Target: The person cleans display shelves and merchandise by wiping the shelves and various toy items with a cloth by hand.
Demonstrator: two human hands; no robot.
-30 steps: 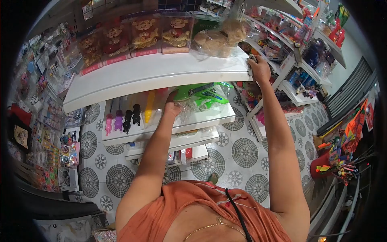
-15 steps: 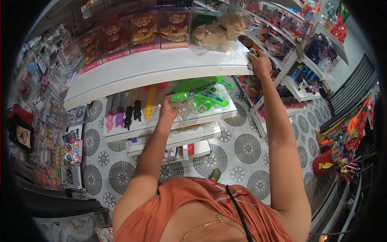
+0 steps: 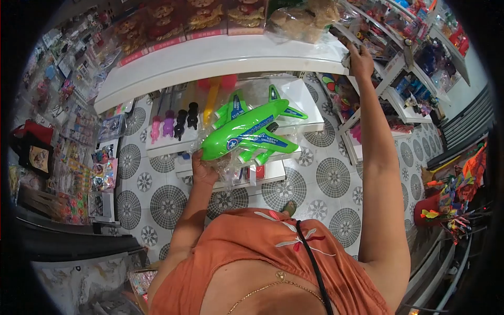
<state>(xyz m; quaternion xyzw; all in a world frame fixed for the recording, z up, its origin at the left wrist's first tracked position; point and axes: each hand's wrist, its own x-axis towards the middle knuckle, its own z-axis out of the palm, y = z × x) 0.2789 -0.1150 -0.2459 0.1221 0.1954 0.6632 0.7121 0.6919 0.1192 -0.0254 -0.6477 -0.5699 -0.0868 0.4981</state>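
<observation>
My left hand (image 3: 203, 169) is closed on the nose end of a green toy airplane (image 3: 247, 128) in clear plastic wrap. The airplane has blue stickers on its wings and is held clear of the lower shelf (image 3: 310, 113), its tail pointing to the back right. At the right end of the top shelf (image 3: 220, 60), my right hand (image 3: 361, 60) is closed on a greyish cloth (image 3: 346, 60), mostly hidden by the fingers. Behind the airplane, small pink, purple and black bear-shaped items (image 3: 168, 123) and a yellow-handled toy (image 3: 210, 100) lie on the lower shelf.
Boxed gold-and-red figurines (image 3: 202, 16) and a bagged plush toy (image 3: 304, 21) stand on the top shelf. Packaged goods (image 3: 58, 157) hang at the left. More toy shelves (image 3: 404, 79) rise at the right, above a red bucket (image 3: 425, 212) of colourful items. The floor (image 3: 317, 210) is patterned tile.
My left hand has lifted the airplane off the lower shelf and brought it nearer to me. My right hand stays at the shelf's right end as the view shifts.
</observation>
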